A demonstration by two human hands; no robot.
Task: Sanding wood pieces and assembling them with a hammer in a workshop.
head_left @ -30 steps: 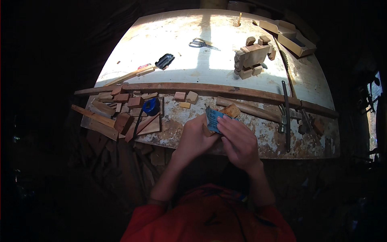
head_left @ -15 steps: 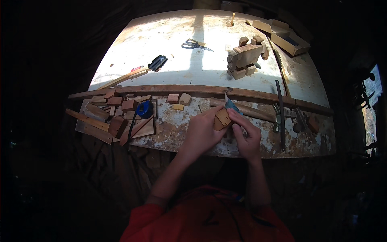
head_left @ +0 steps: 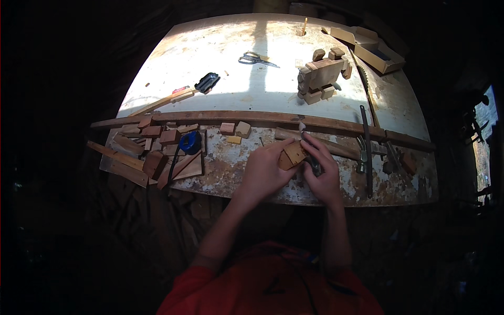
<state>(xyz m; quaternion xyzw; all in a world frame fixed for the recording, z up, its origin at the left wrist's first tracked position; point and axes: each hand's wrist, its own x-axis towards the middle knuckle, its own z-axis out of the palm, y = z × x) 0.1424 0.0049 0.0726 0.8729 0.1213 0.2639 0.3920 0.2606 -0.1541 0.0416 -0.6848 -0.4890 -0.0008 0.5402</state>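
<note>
In front of me, just above the near strip of the workbench, my left hand (head_left: 264, 170) is closed round a small brown wooden block (head_left: 296, 152). Small dark marks show on the block's upper face. My right hand (head_left: 326, 176) grips a thin, bent grey sheet (head_left: 316, 166) against the block's right side; it looks like sandpaper. A pale tip of it sticks up beyond the fingers, and the rest is hidden by them. Behind both hands lies a hammer, its wooden handle (head_left: 336, 147) running right to a metal head (head_left: 361, 157).
Wood offcuts (head_left: 152, 164) and a blue tape measure (head_left: 190, 143) lie left. A long wooden bar (head_left: 236, 116) crosses the bench. Beyond it are scissors (head_left: 255, 59), a black tray-like piece (head_left: 207, 82), a wooden block toy (head_left: 323, 73) and a cardboard box (head_left: 386, 60). A dark metal strip (head_left: 367, 157) lies right.
The sheet in my right hand has turned: its teal face showed beyond the block before, and grey now shows beside and below it. My left hand keeps the block in nearly the same place.
</note>
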